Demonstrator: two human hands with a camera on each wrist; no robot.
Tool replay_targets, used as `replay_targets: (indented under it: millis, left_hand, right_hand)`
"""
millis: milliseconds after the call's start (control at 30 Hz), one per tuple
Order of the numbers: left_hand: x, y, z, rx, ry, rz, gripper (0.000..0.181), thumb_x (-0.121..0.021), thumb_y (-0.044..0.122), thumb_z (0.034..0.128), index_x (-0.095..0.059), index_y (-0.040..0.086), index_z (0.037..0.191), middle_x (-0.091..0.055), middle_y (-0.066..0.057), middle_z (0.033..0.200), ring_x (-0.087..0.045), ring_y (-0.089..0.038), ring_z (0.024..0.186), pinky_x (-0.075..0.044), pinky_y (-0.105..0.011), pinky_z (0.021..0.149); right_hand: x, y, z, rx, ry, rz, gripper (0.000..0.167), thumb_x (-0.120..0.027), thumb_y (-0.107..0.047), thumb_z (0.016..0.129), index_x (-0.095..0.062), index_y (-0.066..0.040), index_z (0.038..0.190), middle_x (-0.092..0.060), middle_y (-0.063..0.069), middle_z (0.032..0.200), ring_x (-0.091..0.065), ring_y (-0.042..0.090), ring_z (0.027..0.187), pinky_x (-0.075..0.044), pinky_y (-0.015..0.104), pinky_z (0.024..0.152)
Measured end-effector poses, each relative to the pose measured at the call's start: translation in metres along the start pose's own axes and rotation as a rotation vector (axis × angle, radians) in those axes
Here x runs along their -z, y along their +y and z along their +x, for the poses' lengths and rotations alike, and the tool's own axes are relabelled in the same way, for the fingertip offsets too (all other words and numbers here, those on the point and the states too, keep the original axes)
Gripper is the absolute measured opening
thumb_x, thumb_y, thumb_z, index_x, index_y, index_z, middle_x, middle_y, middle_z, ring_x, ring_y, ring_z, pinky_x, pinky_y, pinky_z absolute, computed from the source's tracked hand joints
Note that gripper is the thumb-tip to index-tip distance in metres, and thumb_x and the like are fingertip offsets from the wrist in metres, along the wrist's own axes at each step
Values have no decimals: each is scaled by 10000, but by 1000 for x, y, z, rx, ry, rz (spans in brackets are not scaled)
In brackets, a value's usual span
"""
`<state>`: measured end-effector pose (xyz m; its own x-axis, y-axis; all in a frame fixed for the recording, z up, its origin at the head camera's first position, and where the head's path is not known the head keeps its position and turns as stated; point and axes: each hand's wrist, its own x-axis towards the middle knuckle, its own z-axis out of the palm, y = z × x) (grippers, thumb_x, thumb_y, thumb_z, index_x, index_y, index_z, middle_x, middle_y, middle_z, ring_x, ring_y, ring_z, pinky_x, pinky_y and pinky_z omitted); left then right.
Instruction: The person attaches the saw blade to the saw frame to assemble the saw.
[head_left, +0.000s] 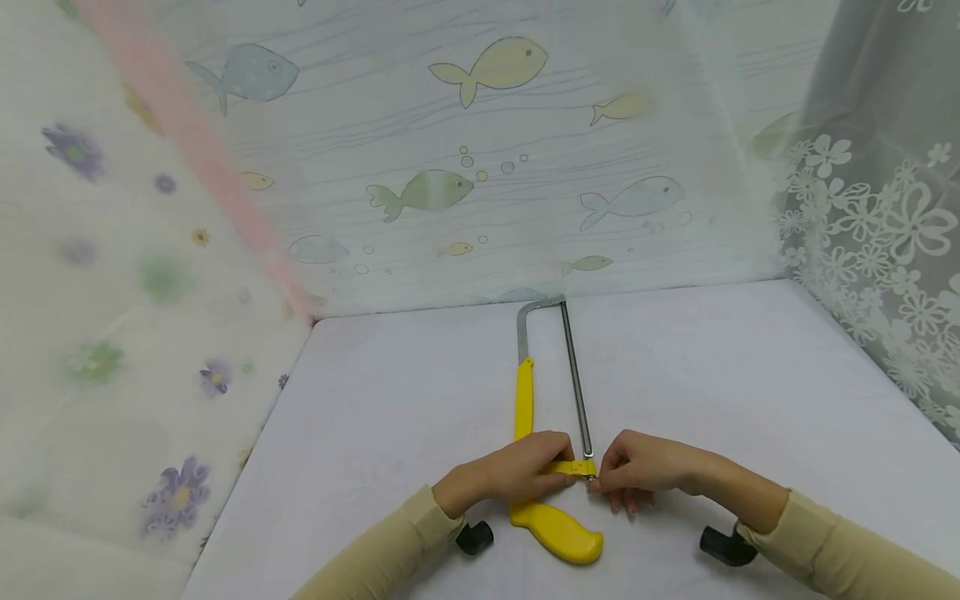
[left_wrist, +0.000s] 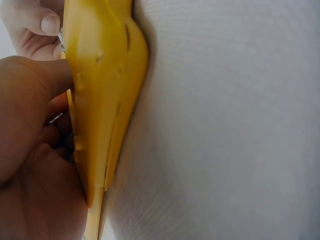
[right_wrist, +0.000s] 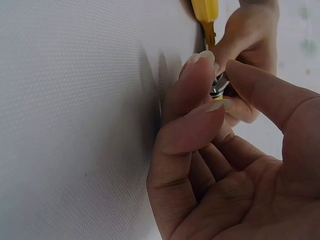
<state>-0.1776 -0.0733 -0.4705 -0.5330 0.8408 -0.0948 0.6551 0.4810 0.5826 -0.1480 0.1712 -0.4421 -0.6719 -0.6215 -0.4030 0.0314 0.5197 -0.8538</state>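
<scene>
A hacksaw (head_left: 523,396) with a yellow handle (head_left: 562,533) and a grey metal front bow lies on the white table, its dark blade (head_left: 576,375) on the right side. My left hand (head_left: 517,467) reaches across the frame and grips the short yellow arm (head_left: 581,467) at the blade's near end. At that arm's tip, my right hand (head_left: 652,462) has thumb and fingers curled about a small metal wing nut (right_wrist: 219,89). The right wrist view shows the nut between the fingertips, partly hidden. Close up in the left wrist view, the yellow handle (left_wrist: 105,75) stands beside my left hand.
White cloth covers the table (head_left: 375,392). Behind it hangs a curtain with fish (head_left: 435,192); a flowered sheet (head_left: 82,358) borders the left and a lace curtain (head_left: 892,242) the right. Black wrist devices (head_left: 727,546) sit below both sleeves.
</scene>
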Motion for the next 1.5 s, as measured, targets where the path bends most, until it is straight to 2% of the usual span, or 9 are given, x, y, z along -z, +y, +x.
replay_targets:
  millis: [300,533,733,900,1067,1200,1500]
  left_hand:
    - [0,0,1,3,2,-4,111,-633,218,1034,-586,135,1091,-577,94,980,-492,-29,849,-431,-153,765]
    - [0,0,1,-2,1,0,117,-632,220,1035,-590,127,1091,-582,86,980,-491,-27,847,-433,-150,768]
    - [1,0,1,6,0,-3,108,-630,217,1035,-587,133,1088,-580,88,981,-494,-30,857,-433,-151,779]
    - [1,1,0,20,-10,-8,110,-626,224,1038,-583,139,1091,-576,92,979,-493,-29,862,-435,-154,784]
    - [1,2,0,10,-7,0,101,-624,212,1039,-581,137,1091,-572,92,973,-493,-28,857,-435,-153,779]
    - [1,2,0,4,-3,2,98,-621,209,1040,-583,137,1094,-573,92,977,-493,-24,858,-435,-151,782]
    - [2,3,0,9,-5,-4,104,-628,218,1037,-586,139,1092,-577,94,978,-494,-24,859,-435,-157,786]
  right_hand:
    - [3,2,-3,45,-7,6,210,-709,-162,949,-692,8,827,-570,17,622,-504,117,517,-374,225,465]
    - [1,1,-2,49,-21,20,156,-702,-115,938,-711,7,841,-590,24,635,-493,112,514,-368,214,467]
    - [-3,-1,0,46,-32,23,165,-740,-147,918,-741,-7,830,-627,32,651,-518,110,518,-357,212,461]
    - [-5,-2,2,20,-29,25,279,-751,-234,926,-733,7,787,-642,33,643,-521,115,505,-352,218,463]
    - [-6,-2,5,-18,-7,23,345,-709,-298,962,-737,-9,776,-664,41,644,-530,109,486,-362,218,462]
    - [-7,-1,6,-35,8,16,341,-693,-300,974,-742,-24,780,-665,42,643,-529,105,481,-364,215,460]
    - [-4,-1,1,-15,9,12,320,-681,-264,982,-742,-19,786,-669,55,649,-528,107,488,-359,220,466]
